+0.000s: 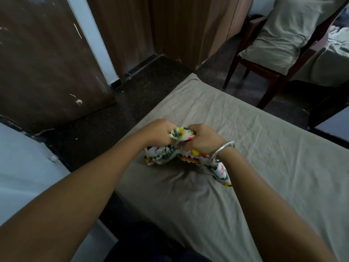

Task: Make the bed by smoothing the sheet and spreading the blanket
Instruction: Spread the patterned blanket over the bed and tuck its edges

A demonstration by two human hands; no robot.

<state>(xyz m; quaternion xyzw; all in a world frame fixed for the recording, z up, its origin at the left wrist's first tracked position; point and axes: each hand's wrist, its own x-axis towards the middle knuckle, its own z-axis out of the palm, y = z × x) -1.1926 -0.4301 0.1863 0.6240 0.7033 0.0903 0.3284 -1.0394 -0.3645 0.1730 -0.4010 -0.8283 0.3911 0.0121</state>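
Grey sheet (245, 148) under bunched floral blanket (181, 148) between both hands (181, 136).

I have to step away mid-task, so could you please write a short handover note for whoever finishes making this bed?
Left hand: closed on the bunched floral blanket.
Right hand, bracelet on the wrist: closed on the same blanket, close beside the left.
Blanket: still a compact bundle, its lower part resting on the grey sheet near the bed's left edge.
Done: sheet covers the mattress, though creases remain, mostly around the bundle.
Left: open out the blanket, spread it over the bed, smooth the creases.
Pillow sits on the chair beyond the bed.
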